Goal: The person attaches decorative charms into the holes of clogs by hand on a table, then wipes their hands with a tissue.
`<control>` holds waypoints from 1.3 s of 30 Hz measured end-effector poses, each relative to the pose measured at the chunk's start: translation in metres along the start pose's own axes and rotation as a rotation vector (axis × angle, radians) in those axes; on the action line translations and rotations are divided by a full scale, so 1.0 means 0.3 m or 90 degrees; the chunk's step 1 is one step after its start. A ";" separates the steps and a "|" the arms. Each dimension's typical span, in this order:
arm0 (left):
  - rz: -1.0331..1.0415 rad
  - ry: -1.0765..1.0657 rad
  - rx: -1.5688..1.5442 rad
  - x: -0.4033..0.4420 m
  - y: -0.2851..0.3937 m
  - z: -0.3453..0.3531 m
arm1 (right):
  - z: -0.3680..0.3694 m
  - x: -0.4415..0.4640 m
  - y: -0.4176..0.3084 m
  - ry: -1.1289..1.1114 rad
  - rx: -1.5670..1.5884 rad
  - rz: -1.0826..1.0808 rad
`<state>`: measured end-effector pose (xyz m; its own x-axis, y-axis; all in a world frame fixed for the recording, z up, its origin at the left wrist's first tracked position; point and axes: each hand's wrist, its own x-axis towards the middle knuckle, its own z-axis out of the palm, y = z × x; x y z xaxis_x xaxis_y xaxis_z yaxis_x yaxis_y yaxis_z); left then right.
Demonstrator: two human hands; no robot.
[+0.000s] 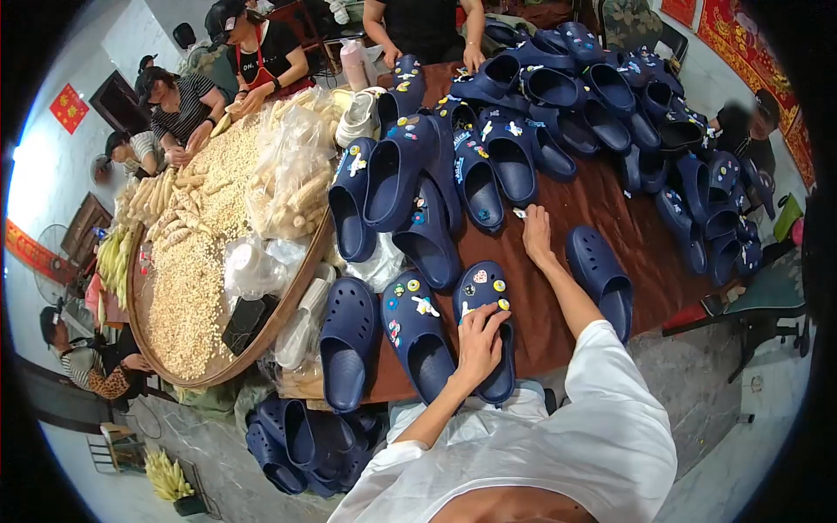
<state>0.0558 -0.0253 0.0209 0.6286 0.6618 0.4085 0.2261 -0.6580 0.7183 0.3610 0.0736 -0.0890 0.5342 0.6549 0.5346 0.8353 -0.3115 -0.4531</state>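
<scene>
My left hand (480,347) grips a navy clog (493,383) at the table's front edge, its fingers curled over the upper beside a yellow charm (503,304). Several charms decorate that clog's toe. Farther forward, my right hand (538,234) pinches a small white shoe charm (520,213), whose exact shape is too small to make out. Left of my left hand lies another decorated clog (417,336), and beyond it a plain one (350,344) with bare holes. A second plain clog (602,279) rests to the right of my right forearm.
Decorated clogs (514,161) are heaped across the brown cloth (558,296). A wide round tray (288,301) of corn kernels and cobs stands at left, with a black phone-like object (249,324) on it. More clogs (305,444) lie below. Several people sit around.
</scene>
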 end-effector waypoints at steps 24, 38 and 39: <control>0.006 0.013 0.022 -0.010 -0.081 0.044 | 0.189 0.721 -0.398 0.039 0.518 0.381; 0.015 0.029 0.017 -0.012 -0.063 0.050 | -0.651 -0.006 0.208 0.043 0.189 0.195; 0.014 0.026 0.016 -0.013 -0.065 0.050 | -0.695 -0.075 0.278 0.063 0.133 0.191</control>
<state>0.0602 -0.0205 -0.0032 0.6032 0.6609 0.4465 0.2315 -0.6808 0.6949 0.4457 -0.1106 0.0100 0.7701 0.4821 0.4178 0.6004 -0.3263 -0.7301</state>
